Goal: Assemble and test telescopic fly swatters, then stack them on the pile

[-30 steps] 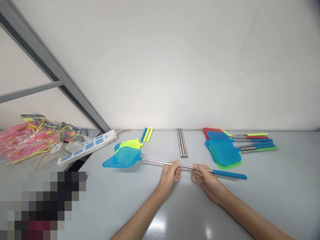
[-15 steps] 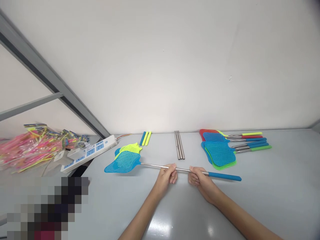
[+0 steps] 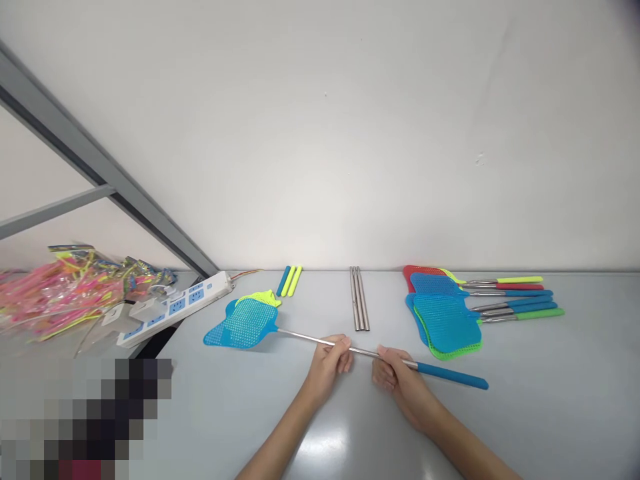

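Note:
A blue fly swatter (image 3: 453,375) with an extended metal shaft stretches across both hands, its mesh head on the left and its grip on the right. My left hand (image 3: 329,365) is closed around the thin middle of the shaft. Closer to the blue grip, my right hand (image 3: 403,380) pinches the thicker part of the shaft. The swatter's head hangs over or in front of loose yellow and blue swatter heads (image 3: 259,297); whether it touches them I cannot tell. Beyond the hands lie several bare metal rods (image 3: 359,300).
One blue and two yellow grip sleeves (image 3: 290,281) lie near the wall. On the right is a pile of swatters (image 3: 445,323) with mixed colours. At left are a white power strip (image 3: 175,308), bagged pink and yellow items (image 3: 65,287) and a metal frame (image 3: 150,217).
The swatter's grip end has dipped slightly towards me, with the right hand moving down along with it. Both hands keep their hold. The camera view has shifted a little.

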Motion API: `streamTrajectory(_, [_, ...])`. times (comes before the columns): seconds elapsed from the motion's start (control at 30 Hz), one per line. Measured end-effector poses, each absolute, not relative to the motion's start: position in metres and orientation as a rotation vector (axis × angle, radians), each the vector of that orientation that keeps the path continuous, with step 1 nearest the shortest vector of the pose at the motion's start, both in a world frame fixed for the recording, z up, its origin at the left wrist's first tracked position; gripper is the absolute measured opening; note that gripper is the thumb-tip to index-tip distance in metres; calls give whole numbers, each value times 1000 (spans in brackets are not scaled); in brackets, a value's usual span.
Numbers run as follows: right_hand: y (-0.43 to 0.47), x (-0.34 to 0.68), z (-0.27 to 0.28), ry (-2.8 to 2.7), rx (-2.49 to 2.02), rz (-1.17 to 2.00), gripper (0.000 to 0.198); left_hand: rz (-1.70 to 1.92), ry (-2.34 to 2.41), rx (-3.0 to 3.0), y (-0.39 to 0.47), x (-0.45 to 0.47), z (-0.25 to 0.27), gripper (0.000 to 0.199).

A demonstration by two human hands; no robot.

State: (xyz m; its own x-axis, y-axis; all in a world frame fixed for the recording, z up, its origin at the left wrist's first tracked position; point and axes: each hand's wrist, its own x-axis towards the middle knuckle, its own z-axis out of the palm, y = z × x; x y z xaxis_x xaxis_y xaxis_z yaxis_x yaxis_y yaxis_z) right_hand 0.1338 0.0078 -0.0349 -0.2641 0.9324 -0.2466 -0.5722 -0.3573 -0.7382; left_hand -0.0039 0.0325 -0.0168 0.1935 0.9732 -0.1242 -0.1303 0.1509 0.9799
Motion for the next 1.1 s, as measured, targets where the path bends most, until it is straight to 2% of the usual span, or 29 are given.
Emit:
streamTrajectory(0.2, [12,137,-32,-458,-774,1852,40,1088,1048,1082,53,12,-23,36])
streamTrajectory(1.1, [14,141,-29,-344,-743,1922,38,997,956,1090,49,7,-20,31])
